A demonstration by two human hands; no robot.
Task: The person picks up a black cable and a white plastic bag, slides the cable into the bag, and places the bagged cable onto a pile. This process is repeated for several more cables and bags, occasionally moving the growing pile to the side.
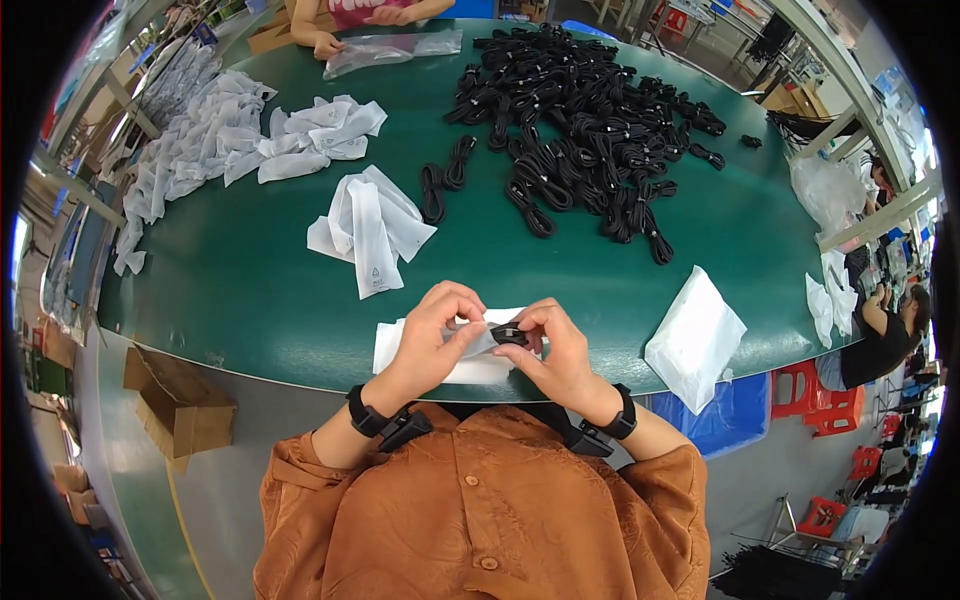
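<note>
Close to the table's near edge, my left hand (441, 335) pinches a small translucent white bag (487, 341) by its mouth. My right hand (556, 351) grips a coiled black cable (509, 334) between thumb and fingers, its end at the bag's opening. How far the cable reaches inside the bag cannot be made out. Beneath both hands lie flat white bags or sheets (388, 347). Beyond my left hand is a loose stack of white bags (367, 225), and two coiled cables (432, 193) lie beside it.
A large heap of coiled black cables (590, 120) covers the far middle of the green table (250, 300). Filled white bags (210, 140) pile up at left. A white packet (697, 340) lies at right, above a blue bin (725, 420). Across the table, another person's hands (328, 45) hold a clear bag.
</note>
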